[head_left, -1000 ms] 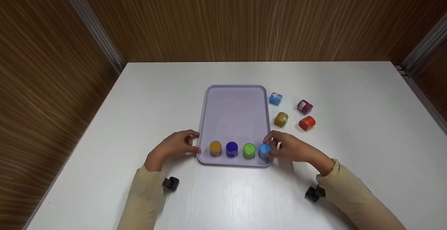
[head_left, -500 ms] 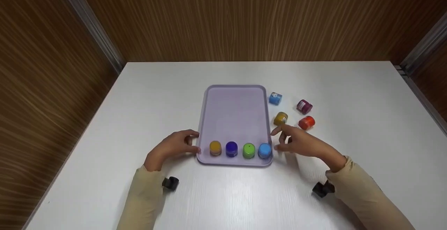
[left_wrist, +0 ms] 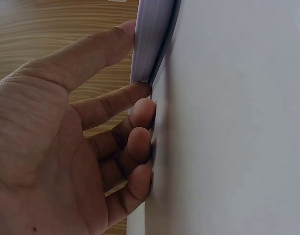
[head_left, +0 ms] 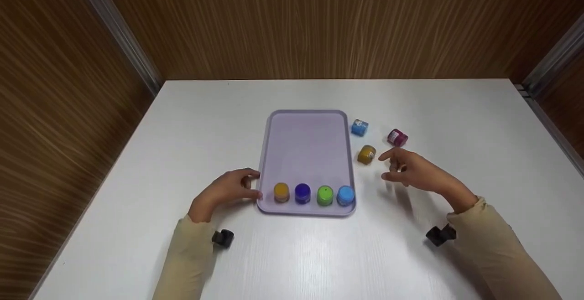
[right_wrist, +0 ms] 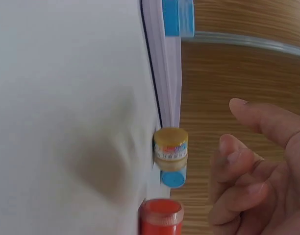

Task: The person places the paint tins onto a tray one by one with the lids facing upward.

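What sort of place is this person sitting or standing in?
Probably an indoor booth or workstation for filming handwork, judging by the white table, wood-grain panels on three sides, and a small black device at each wrist.

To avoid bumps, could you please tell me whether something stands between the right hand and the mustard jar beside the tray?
Nothing visible does: in the head view, only tabletop shows between the right hand and the mustard jar.

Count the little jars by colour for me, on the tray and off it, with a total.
Light blue jars: 2
Yellow-toned jars: 2
Dark blue jar: 1
Green jar: 1
Maroon jar: 1
Red jar (right wrist view): 1
Total: 8
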Tool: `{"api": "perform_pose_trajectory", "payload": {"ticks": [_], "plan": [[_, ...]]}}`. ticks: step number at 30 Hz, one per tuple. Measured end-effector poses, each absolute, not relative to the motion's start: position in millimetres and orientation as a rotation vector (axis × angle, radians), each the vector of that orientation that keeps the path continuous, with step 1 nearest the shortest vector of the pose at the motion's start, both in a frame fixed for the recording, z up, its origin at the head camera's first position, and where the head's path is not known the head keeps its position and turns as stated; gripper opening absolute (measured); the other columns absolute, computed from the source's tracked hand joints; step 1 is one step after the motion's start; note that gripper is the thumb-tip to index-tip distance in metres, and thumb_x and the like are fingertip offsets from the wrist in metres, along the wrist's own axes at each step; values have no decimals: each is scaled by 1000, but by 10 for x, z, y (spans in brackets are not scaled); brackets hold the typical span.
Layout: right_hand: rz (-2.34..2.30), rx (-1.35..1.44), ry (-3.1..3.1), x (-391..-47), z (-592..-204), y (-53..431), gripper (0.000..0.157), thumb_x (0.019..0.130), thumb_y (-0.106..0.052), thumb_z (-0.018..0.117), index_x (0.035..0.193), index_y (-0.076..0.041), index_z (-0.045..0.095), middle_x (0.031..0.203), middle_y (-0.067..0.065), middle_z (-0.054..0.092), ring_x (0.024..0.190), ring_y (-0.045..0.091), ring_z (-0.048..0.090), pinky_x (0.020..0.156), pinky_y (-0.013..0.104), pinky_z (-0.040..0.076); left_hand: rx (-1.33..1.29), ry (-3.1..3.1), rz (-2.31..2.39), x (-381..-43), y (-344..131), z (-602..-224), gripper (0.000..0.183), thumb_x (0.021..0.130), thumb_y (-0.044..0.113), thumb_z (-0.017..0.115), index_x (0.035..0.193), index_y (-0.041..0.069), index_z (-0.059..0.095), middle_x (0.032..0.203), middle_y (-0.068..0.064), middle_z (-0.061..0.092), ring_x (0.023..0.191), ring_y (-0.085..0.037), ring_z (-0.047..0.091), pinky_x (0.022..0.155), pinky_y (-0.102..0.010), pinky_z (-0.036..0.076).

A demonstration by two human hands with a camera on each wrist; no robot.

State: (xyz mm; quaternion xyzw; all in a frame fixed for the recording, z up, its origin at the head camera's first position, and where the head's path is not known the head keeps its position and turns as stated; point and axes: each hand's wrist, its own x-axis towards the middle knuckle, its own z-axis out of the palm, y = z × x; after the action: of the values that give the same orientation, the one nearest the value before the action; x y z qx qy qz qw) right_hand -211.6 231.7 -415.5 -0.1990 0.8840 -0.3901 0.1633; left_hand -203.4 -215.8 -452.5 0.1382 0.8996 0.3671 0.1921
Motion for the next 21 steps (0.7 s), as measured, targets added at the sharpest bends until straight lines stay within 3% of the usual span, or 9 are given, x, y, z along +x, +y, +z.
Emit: {"api": "perform_pose_trajectory", "payload": {"ticks": [8,15,21], "plan": [[-1088,-494,2537,-2186,-4186,2470,47,90,-16,67,127,5,49,91,9,51,77,13,49,58,23,46,371,2519,1043,-2038,-2154,-4527,64,80,28,77,133,3,55,84,2,51,78,-12,45,75,-28,38],[-1030,-347,2512,-2249,-4221,2555,51,92,-25,65,132,-2,43,115,19,53,93,23,53,69,29,52,374,2513,1042,-2027,-2158,-4525,64,81,29,77,135,4,54,85,2,51,79,-12,44,76,-29,38],[-1008,-322,2510,-2294,-4271,2612,50,92,-23,65,132,-5,42,115,19,54,81,21,54,64,28,50,370,2522,1045,-2017,-2153,-4523,62,80,28,77,133,4,56,84,2,51,78,-12,44,76,-29,38]]}}
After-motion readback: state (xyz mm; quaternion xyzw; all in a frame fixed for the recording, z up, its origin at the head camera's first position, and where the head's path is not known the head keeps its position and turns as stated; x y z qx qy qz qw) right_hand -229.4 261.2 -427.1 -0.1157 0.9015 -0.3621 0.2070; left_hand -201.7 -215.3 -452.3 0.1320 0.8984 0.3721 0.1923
